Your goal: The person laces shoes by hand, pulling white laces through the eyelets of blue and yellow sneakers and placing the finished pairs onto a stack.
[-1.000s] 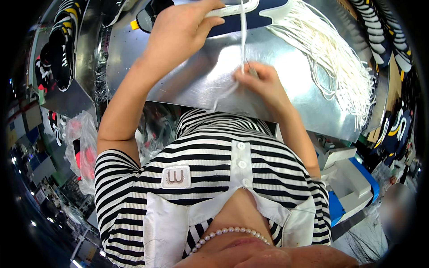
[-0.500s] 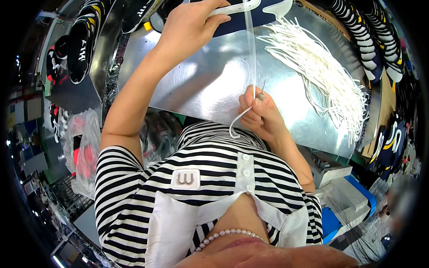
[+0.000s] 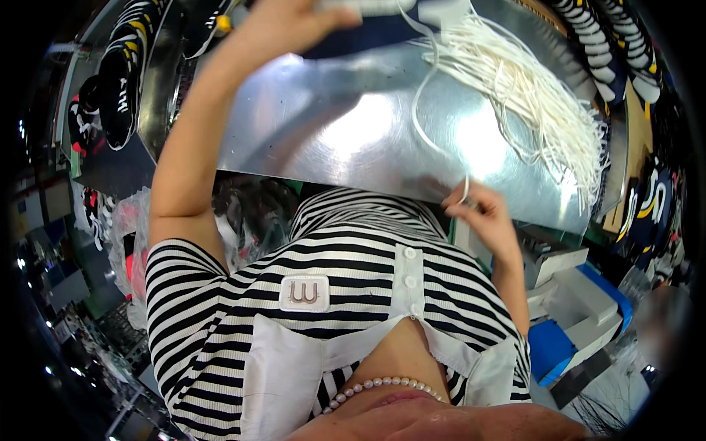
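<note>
At the far edge of the view, my left hand [image 3: 294, 26] grips a navy shoe piece [image 3: 375, 34] with a white edge; its upper part is cut off by the picture's rim. A white shoelace [image 3: 418, 110] runs from the shoe piece in a slack curve toward me. Its near end reaches the fingers of my right hand [image 3: 482, 213], which are bent in a pinch at the table's near edge. Motion blurs that hand. I cannot make out the thin metal pin that showed there earlier.
A large bundle of white shoelaces [image 3: 533, 103] lies on the right of the shiny metal table [image 3: 323, 158]. Rows of dark shoe pieces [image 3: 599, 44] stand at the far right, with more black shoes [image 3: 121, 103] at the left. A grey-and-blue box [image 3: 581, 316] sits below, right.
My right hand has moved right and toward me, and the lace has gone from taut to slack. My left hand and the shoe piece have shifted left and away.
</note>
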